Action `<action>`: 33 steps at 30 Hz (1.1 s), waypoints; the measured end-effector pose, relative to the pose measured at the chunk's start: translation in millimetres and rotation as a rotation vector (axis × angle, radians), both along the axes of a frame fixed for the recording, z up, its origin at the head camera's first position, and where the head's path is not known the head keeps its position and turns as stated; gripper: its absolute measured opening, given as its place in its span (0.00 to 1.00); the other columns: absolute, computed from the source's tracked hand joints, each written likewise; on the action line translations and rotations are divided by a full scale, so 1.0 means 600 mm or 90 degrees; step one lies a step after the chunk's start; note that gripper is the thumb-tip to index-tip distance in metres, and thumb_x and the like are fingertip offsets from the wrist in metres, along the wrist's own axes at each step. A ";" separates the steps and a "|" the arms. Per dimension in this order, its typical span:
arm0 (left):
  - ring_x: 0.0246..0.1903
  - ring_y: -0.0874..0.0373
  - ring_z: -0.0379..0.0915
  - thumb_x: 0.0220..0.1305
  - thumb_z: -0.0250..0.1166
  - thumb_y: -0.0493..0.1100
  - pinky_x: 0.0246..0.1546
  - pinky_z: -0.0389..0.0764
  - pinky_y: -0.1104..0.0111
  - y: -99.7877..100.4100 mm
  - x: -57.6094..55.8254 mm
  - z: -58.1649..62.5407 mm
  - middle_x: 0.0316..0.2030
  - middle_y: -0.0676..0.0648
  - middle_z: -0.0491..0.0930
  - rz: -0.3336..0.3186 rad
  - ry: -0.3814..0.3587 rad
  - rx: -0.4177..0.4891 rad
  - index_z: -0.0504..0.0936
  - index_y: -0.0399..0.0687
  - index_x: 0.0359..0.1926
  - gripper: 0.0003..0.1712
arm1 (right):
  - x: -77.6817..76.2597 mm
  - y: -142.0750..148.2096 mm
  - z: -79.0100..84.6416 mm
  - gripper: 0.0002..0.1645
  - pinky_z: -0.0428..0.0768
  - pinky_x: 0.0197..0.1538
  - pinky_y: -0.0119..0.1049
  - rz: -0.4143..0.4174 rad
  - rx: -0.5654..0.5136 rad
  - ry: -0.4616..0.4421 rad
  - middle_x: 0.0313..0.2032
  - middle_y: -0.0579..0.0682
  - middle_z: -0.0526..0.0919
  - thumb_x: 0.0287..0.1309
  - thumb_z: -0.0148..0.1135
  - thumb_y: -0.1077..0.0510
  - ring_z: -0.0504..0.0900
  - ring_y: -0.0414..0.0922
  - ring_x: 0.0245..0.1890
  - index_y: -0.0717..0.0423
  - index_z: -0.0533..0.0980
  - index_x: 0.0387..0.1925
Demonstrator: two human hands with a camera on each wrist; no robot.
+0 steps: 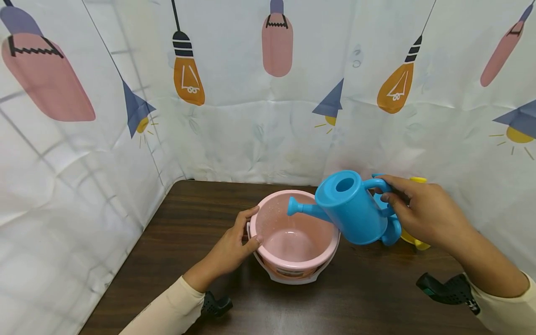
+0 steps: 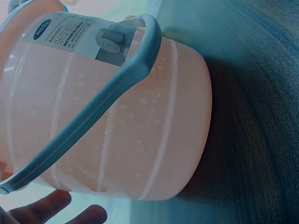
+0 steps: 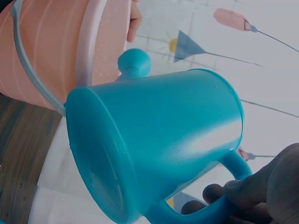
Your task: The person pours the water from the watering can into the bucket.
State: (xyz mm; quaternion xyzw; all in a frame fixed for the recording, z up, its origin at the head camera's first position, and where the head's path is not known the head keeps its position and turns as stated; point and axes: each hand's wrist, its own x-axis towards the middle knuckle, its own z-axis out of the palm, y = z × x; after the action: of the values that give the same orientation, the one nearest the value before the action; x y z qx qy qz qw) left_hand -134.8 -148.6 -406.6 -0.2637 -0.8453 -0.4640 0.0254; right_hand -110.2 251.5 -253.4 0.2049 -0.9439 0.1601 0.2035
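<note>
- Behind the pink bucket [image 1: 293, 265] hangs a white sheet [image 1: 234, 144] printed with bulbs and lamps; under the bucket is a dark wood-grain table [image 1: 180, 242].
- The bucket stands upright on the table, its pale carrying handle [image 1: 293, 280] lowered against the near side; a printed label [image 2: 70, 32] is stuck on its outer wall.
- At the bucket's left edge, the left hand [image 1: 230, 244] holds the rim, thumb and forefinger spread along it and their tips over the edge; in the left wrist view two other fingertips lie by the outer wall.
- Above the bucket's right side, the blue watering can [image 1: 356, 211] is held tilted, its spout [image 1: 307, 211] pointing left, with the spout's head over the bucket's opening.
- To the right of the bucket, the right hand [image 1: 427, 211] has its fingers curled closely round the can's handle [image 1: 378, 184], thumb against it.
- Further right of the bucket, behind the can and right hand, a yellow item [image 1: 422, 245] shows in part; its shape is mostly hidden.
</note>
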 end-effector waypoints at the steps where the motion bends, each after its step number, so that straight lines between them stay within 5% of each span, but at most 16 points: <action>1: 0.53 0.55 0.79 0.72 0.60 0.53 0.53 0.79 0.56 0.000 0.000 0.000 0.60 0.42 0.77 0.001 0.001 -0.001 0.52 0.58 0.78 0.40 | 0.000 0.000 0.000 0.24 0.61 0.21 0.36 0.000 0.000 0.001 0.40 0.62 0.88 0.65 0.65 0.66 0.71 0.40 0.19 0.68 0.76 0.62; 33: 0.53 0.56 0.79 0.73 0.60 0.52 0.52 0.79 0.57 -0.001 0.002 0.001 0.61 0.43 0.76 -0.005 -0.006 0.006 0.51 0.60 0.79 0.40 | -0.001 -0.005 0.004 0.24 0.61 0.21 0.36 0.003 0.010 0.005 0.40 0.60 0.88 0.65 0.64 0.66 0.67 0.39 0.18 0.65 0.77 0.62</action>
State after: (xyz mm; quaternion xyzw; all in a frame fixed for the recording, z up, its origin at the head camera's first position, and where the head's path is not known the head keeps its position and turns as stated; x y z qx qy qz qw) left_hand -133.7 -149.1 -405.9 -0.2648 -0.8423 -0.4691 0.0205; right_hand -111.0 248.8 -251.2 0.2095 -0.9438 0.1526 0.2051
